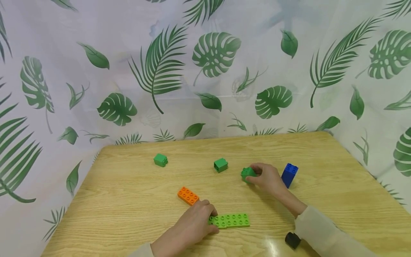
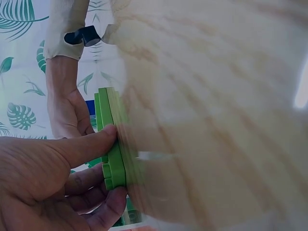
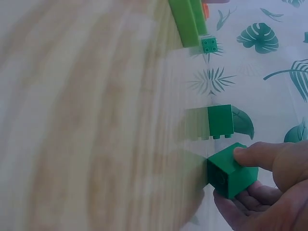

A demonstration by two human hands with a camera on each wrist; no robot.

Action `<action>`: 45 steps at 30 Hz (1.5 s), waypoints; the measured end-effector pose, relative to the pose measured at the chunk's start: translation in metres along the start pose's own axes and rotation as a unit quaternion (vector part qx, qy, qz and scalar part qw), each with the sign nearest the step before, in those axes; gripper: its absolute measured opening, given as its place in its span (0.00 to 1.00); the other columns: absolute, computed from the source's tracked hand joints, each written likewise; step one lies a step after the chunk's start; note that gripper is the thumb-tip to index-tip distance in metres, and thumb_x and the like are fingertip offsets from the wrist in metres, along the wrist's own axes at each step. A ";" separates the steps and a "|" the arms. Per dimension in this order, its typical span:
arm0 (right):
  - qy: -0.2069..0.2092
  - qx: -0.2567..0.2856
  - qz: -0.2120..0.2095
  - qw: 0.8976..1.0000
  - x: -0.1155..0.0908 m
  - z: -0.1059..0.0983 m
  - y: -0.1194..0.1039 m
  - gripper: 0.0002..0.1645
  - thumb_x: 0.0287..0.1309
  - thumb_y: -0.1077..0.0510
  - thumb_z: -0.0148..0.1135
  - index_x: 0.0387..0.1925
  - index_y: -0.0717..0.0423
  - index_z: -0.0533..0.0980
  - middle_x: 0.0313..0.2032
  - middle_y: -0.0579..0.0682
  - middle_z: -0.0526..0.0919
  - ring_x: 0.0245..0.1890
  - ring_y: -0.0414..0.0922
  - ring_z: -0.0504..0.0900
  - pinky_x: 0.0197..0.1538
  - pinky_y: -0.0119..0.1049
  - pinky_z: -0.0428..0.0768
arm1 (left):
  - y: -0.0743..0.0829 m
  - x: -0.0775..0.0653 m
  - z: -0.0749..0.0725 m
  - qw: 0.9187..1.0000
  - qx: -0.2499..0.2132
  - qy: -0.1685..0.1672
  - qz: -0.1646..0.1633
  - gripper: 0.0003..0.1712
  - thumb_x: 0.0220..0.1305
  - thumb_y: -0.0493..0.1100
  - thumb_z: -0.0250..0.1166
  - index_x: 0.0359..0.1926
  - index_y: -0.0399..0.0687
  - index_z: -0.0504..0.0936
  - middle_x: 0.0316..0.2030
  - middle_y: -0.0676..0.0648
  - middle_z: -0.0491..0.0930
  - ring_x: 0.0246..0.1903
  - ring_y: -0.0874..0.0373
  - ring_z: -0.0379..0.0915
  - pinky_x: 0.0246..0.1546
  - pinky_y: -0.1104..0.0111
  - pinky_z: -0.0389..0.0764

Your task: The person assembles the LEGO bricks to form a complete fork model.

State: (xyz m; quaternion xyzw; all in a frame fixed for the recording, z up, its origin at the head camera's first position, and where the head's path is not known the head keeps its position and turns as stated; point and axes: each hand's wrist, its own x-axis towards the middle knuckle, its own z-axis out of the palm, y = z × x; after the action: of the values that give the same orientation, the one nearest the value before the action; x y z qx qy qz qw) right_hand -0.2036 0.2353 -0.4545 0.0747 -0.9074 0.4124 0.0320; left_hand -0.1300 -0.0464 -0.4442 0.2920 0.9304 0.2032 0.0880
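My left hand (image 1: 194, 221) grips the left end of a flat lime-green strip (image 1: 237, 220), which looks like two studded toy bricks set end to end. In the left wrist view, the thumb lies on one side of the strip (image 2: 109, 115) and fingertips curl against the other. Farther back on the right, my right hand (image 1: 268, 178) pinches a dark green brick (image 1: 247, 174) between thumb and fingers. From the right wrist view, this green brick (image 3: 231, 168) shows a hollow side and sits close to the tabletop.
An orange brick (image 1: 188, 196) lies just beyond my left hand. Two more green bricks rest farther back, one at the left (image 1: 160, 160), one near the middle (image 1: 220, 165). A tall blue block (image 1: 289, 175) stands behind my right wrist. A leaf-print cloth (image 1: 179, 71) backs the wooden table (image 1: 128, 200).
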 end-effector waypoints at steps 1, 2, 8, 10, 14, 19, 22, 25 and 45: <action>0.001 -0.001 0.002 1.000 -0.001 -0.001 0.000 0.26 0.64 0.60 0.71 0.59 0.71 0.77 0.50 0.64 0.84 0.49 0.58 0.84 0.47 0.48 0.84 | 0.000 0.000 0.000 1.000 0.001 0.001 0.001 0.20 0.54 0.48 0.82 0.45 0.44 0.88 0.37 0.54 0.79 0.39 0.62 0.75 0.45 0.68 0.80; 0.002 -0.002 0.005 1.000 -0.001 -0.001 0.001 0.26 0.64 0.60 0.71 0.58 0.70 0.78 0.50 0.64 0.84 0.49 0.58 0.84 0.47 0.48 0.84 | 0.000 0.000 0.000 1.000 0.002 0.002 0.001 0.20 0.54 0.48 0.82 0.45 0.44 0.88 0.37 0.53 0.79 0.39 0.62 0.75 0.45 0.68 0.80; 0.002 -0.013 0.013 1.000 -0.005 -0.003 0.001 0.25 0.62 0.59 0.73 0.56 0.70 0.79 0.48 0.63 0.85 0.48 0.57 0.84 0.46 0.48 0.84 | 0.000 0.000 0.001 1.000 0.003 0.002 0.000 0.20 0.54 0.48 0.82 0.45 0.44 0.88 0.37 0.54 0.79 0.39 0.63 0.75 0.45 0.68 0.80; 0.001 -0.013 0.017 1.000 -0.005 -0.004 0.001 0.26 0.62 0.59 0.73 0.56 0.71 0.78 0.47 0.63 0.85 0.47 0.57 0.84 0.45 0.47 0.84 | 0.000 0.000 0.002 1.000 0.003 0.002 0.000 0.20 0.54 0.48 0.82 0.45 0.44 0.88 0.37 0.54 0.79 0.39 0.63 0.75 0.45 0.68 0.80; -0.001 -0.013 0.024 1.000 -0.005 -0.004 0.001 0.26 0.61 0.59 0.74 0.56 0.71 0.78 0.45 0.62 0.85 0.45 0.55 0.84 0.42 0.44 0.84 | -0.001 0.000 0.002 1.000 0.005 0.005 0.003 0.20 0.54 0.48 0.82 0.44 0.45 0.88 0.36 0.54 0.79 0.39 0.62 0.75 0.45 0.68 0.80; 0.001 -0.014 0.033 0.999 -0.005 -0.006 0.001 0.23 0.59 0.60 0.74 0.52 0.70 0.80 0.42 0.58 0.86 0.41 0.51 0.84 0.40 0.41 0.83 | -0.001 0.000 0.002 1.000 0.007 0.006 0.005 0.20 0.54 0.48 0.82 0.45 0.45 0.88 0.36 0.54 0.79 0.39 0.62 0.76 0.45 0.68 0.80; -0.001 -0.017 0.035 0.999 -0.007 -0.007 0.002 0.22 0.59 0.61 0.74 0.51 0.71 0.80 0.40 0.57 0.86 0.39 0.49 0.84 0.40 0.40 0.83 | -0.001 0.000 0.002 1.000 0.008 0.004 0.004 0.20 0.54 0.48 0.82 0.45 0.45 0.88 0.37 0.54 0.79 0.40 0.62 0.76 0.45 0.68 0.80; -0.005 -0.020 0.036 0.999 -0.010 -0.008 0.003 0.24 0.58 0.62 0.74 0.52 0.73 0.79 0.40 0.57 0.86 0.39 0.50 0.84 0.40 0.42 0.84 | -0.001 0.000 0.002 1.000 0.008 0.003 0.002 0.20 0.54 0.48 0.82 0.45 0.45 0.88 0.37 0.54 0.79 0.40 0.62 0.76 0.46 0.68 0.81; -0.008 -0.008 0.015 1.000 -0.014 -0.009 0.003 0.25 0.60 0.64 0.72 0.56 0.72 0.77 0.41 0.57 0.84 0.39 0.49 0.83 0.41 0.42 0.82 | 0.000 -0.001 0.000 1.000 0.005 0.001 0.003 0.20 0.56 0.48 0.81 0.46 0.44 0.88 0.38 0.53 0.80 0.40 0.62 0.75 0.46 0.68 0.80</action>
State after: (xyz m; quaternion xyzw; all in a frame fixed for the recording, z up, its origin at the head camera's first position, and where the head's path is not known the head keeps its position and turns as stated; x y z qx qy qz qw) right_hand -0.1901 0.2455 -0.4524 0.0639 -0.9119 0.4050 0.0187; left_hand -0.1295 -0.0471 -0.4443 0.2951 0.9306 0.1990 0.0852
